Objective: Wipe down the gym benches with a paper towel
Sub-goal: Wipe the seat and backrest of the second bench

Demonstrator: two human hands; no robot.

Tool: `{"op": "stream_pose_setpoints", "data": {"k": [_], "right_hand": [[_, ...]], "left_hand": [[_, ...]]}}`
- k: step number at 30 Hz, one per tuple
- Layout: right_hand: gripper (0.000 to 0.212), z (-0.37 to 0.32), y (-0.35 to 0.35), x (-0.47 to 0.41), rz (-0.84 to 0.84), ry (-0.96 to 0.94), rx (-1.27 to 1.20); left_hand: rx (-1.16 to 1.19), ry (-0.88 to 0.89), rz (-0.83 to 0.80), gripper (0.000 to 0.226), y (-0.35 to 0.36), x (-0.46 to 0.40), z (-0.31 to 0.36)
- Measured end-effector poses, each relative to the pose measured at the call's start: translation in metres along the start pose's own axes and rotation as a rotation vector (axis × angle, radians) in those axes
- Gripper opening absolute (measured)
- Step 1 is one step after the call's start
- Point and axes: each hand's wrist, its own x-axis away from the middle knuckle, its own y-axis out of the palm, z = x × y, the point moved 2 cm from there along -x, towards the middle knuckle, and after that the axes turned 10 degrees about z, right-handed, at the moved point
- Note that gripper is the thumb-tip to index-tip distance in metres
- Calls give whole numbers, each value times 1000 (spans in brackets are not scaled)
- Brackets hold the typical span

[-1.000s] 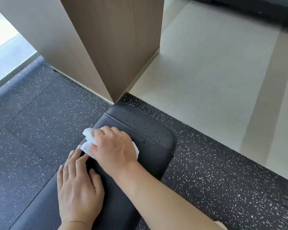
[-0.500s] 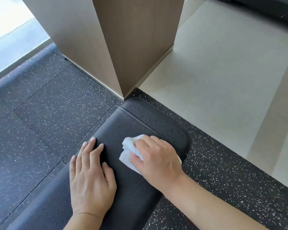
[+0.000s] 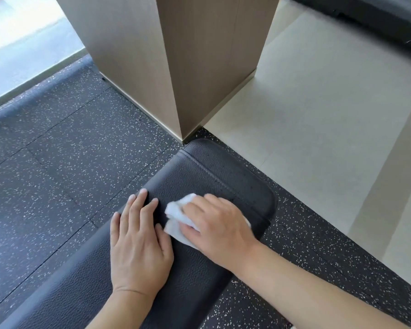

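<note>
we are mid-wipe near the far end of the black bench pad at lower centre, our right hand curled around the crumpled paper towel, left hand flat with fingers straight beside it, droplets still ahead.

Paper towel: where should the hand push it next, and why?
Probably forward, toward the bench end. The right hand grips the paper towel short of the seam, and small specks show beyond it. The left hand rests flat alongside.
</note>
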Motion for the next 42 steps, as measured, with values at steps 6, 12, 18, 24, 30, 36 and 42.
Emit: {"op": "stream_pose_setpoints", "data": {"k": [6, 12, 18, 24, 30, 36, 42], "right_hand": [[25, 66, -40, 40, 149, 10, 187], [22, 70, -3, -71, 174, 374, 178], [18, 41, 53, -154, -6, 221, 197], [14, 67, 15, -88, 86, 40, 74], [16, 114, -26, -9, 193, 137, 131], [27, 103, -6, -61, 173, 162, 130], [23, 94, 36, -149, 41, 265, 86]], "left_hand": [[-7, 14, 10, 50, 0, 0, -1], [-13, 5, -6, 51, -2, 0, -1], [-14, -1, 1, 51, -2, -1, -1], [-10, 13, 23, 52, 2, 1, -1], [11, 10, 28, 52, 3, 0, -1], [-9, 18, 37, 53, 5, 0, -3], [-21, 20, 73, 53, 5, -1, -1]]}}
